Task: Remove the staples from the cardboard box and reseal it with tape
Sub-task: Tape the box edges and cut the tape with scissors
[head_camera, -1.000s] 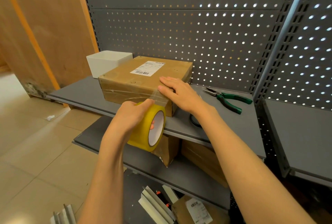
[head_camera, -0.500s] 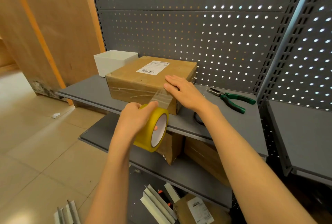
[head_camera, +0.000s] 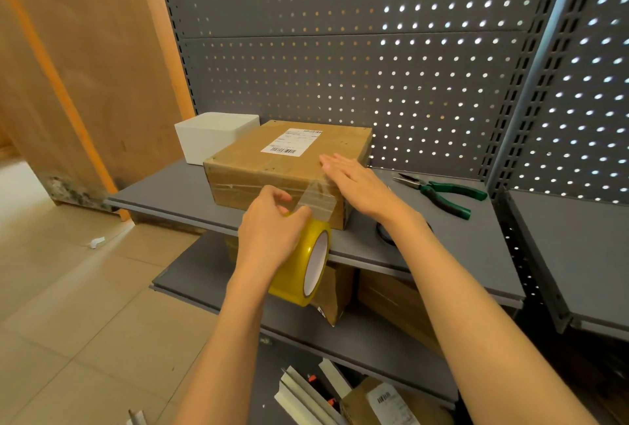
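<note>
- A cardboard box (head_camera: 289,166) sits on a grey shelf (head_camera: 163,193), awaiting its seal.
- The right hand (head_camera: 357,183) lies flat on the box's near corner, fingers straight, apparently anchoring the tape end.
- The left hand (head_camera: 272,230) grips a yellow tape roll (head_camera: 306,264) just before the box, stretching a clear strip taut.
- Green-handled pliers (head_camera: 442,191) rest right of the box.

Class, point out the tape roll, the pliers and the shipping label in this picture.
tape roll (head_camera: 306,257): head view, on its yellow outer band.
pliers (head_camera: 442,194): head view, near the joint of the green handles.
shipping label (head_camera: 292,142): head view, middle of the white sticker.
</note>
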A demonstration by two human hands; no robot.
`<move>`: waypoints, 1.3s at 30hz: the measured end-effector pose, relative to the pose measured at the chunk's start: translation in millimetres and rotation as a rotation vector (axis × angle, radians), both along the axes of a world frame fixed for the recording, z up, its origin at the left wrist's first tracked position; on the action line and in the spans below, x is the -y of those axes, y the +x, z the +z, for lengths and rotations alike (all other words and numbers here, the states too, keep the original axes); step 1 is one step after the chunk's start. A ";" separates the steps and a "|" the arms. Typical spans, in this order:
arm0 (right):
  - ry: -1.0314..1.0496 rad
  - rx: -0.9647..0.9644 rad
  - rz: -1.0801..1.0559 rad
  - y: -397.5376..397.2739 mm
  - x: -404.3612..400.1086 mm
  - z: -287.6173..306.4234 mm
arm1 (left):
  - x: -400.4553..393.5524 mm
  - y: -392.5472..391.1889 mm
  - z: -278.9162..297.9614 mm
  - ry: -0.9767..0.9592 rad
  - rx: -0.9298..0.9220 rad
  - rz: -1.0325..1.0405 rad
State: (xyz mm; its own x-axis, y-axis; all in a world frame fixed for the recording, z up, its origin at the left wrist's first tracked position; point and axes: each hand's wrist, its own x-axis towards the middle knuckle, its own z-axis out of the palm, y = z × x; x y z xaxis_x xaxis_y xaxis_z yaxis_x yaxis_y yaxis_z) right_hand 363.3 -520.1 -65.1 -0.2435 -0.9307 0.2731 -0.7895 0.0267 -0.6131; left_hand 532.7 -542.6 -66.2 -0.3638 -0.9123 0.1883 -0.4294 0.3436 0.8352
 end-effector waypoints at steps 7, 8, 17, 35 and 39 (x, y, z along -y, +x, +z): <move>0.029 0.027 -0.050 7.5 -2.8 5.1 | 3.0 -4.4 5.8 -0.055 0.054 -0.042; 0.034 0.015 -0.056 8.2 -3.0 5.7 | 2.6 -4.5 5.3 -0.053 0.048 -0.041; 0.119 -0.199 -0.139 13.8 0.3 3.3 | 4.2 -5.0 5.1 0.077 -0.041 -0.065; 0.002 -0.071 -0.563 -9.9 -49.4 11.6 | 13.4 -8.5 7.3 0.138 -0.060 -0.119; 0.351 -0.146 -0.591 -24.3 -71.6 -2.0 | 13.7 -8.6 5.9 0.134 -0.074 -0.114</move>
